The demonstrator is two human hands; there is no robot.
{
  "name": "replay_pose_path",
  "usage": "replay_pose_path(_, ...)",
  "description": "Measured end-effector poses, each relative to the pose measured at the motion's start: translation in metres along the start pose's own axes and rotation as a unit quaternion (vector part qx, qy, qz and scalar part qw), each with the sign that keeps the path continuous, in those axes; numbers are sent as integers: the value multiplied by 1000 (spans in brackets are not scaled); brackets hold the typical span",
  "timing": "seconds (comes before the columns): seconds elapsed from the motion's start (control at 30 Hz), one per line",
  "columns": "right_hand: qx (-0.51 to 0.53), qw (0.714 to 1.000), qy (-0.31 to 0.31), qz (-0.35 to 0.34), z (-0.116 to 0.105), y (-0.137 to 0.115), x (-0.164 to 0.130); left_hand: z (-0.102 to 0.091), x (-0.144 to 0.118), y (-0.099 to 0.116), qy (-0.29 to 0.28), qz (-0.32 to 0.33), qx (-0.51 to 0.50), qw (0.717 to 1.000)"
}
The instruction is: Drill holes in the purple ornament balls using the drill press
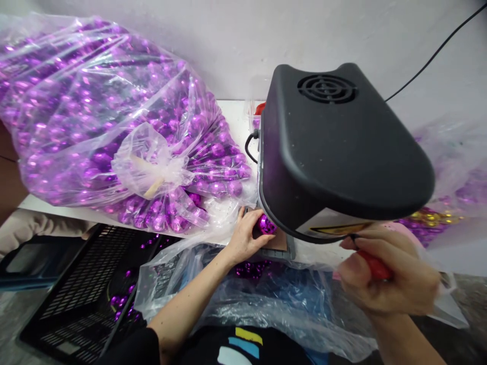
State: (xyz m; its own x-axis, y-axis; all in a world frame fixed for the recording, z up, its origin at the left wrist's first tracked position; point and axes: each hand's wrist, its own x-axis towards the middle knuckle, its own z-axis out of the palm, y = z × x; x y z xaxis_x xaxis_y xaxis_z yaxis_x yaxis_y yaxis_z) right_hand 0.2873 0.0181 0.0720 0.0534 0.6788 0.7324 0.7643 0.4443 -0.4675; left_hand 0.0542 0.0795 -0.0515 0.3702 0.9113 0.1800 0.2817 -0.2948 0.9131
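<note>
My left hand has its thumb and fingers closed round a shiny purple mirror ball. It keeps the ball low over a brown pad on the base of a black machine. The machine's housing hides part of the space above the ball. At the machine's front right, my right hand is wrapped round a red handle; that hand is slightly blurred. How the handle joins the machine is hidden.
A tied clear bag full of purple balls fills the table's left side. Below it stands a black crate with loose purple balls. Clear plastic film spreads over my lap. More bagged purple and gold items lie at right.
</note>
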Motion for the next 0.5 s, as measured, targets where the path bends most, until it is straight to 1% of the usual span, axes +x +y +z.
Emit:
replay_pose_path(0.07,-11,1000,-4,-25,0,-2,-6,1,0,-2,3,2,-11,1000)
replay_pose_path(0.1,-16,1000,-5,-26,1,-3,-8,1,0,-2,2,2,-14,1000)
replay_pose_path(0.3,-27,999,17,12,9,-9,-15,1,1,1,-4,-5,2,1000)
replay_pose_path(0.43,-14,999,43,27,15,-10,-21,1,1,3,3,7,14,1000)
replay_pose_path(0.5,-2,999,38,32,17,-8,-23,0,1,6,4,12,21,1000)
